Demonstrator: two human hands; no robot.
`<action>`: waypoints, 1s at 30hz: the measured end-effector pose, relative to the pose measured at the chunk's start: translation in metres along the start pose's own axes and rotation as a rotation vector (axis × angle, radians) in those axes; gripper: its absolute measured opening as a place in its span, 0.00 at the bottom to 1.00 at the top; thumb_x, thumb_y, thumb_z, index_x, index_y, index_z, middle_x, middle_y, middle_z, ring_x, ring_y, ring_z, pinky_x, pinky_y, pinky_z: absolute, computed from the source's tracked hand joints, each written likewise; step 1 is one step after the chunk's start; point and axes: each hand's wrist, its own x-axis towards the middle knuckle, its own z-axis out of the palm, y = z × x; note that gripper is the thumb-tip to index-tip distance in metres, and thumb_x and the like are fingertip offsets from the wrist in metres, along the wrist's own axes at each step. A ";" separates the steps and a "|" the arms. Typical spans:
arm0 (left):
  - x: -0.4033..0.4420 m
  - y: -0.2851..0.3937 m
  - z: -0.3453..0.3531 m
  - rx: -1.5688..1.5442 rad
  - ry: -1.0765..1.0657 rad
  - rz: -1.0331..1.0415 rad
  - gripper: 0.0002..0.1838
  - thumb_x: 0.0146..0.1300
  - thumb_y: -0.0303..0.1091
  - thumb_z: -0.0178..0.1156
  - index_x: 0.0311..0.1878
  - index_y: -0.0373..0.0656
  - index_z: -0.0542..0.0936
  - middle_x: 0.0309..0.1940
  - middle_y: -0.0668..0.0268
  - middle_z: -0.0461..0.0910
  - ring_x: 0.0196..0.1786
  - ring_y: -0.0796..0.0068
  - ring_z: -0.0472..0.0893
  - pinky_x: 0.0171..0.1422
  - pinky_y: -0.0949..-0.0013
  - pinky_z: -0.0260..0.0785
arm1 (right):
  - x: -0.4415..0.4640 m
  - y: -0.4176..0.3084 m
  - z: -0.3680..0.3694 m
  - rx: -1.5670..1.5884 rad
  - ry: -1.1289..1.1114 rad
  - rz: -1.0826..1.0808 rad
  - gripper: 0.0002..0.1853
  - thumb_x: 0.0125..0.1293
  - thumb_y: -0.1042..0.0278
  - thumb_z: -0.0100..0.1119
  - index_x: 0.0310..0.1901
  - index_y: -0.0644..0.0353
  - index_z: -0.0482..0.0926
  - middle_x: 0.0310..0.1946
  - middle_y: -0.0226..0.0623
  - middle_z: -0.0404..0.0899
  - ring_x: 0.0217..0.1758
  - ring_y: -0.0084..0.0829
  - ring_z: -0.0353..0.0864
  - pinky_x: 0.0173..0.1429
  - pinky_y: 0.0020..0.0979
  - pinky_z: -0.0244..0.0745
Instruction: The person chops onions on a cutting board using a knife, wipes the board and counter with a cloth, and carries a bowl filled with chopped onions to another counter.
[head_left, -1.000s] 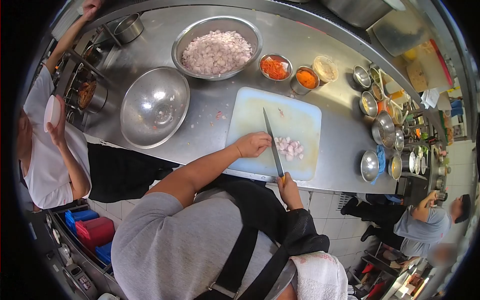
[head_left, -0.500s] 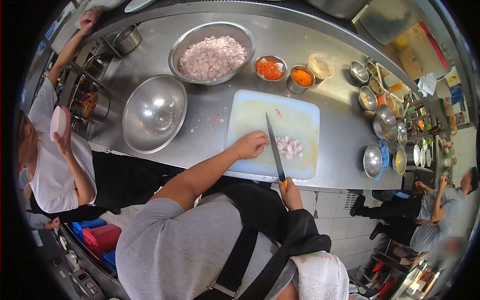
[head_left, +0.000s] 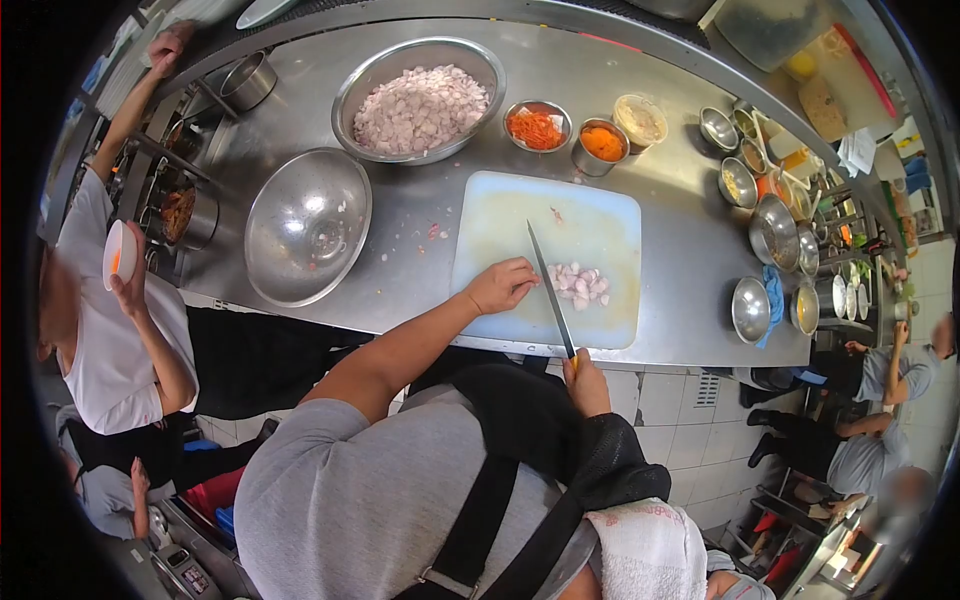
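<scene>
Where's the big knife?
In the head view, the knife is in the right hand, angled over the white cutting board, between the left hand and the chopped shallots.

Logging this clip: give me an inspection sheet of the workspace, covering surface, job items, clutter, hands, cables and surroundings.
Surface: steel table, scraps lying left of the board.
Job's things: knife above the board, pale pieces on it to the blade's right.
Clutter: full bowl, tilted bowl, tub beyond the board.
Hands: left hand curled beside the blade, grasp unclear; right hand grips the knife's handle.
Cables: nothing seen.
Surroundings: person at left holding a white bowl; others at right.
</scene>
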 end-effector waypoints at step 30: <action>0.004 -0.008 -0.002 0.015 -0.060 0.076 0.06 0.66 0.18 0.63 0.44 0.37 0.84 0.42 0.57 0.83 0.46 0.53 0.84 0.51 0.57 0.80 | 0.001 -0.013 -0.008 -0.087 -0.027 -0.060 0.16 0.81 0.54 0.55 0.54 0.59 0.74 0.34 0.62 0.86 0.41 0.66 0.87 0.45 0.63 0.79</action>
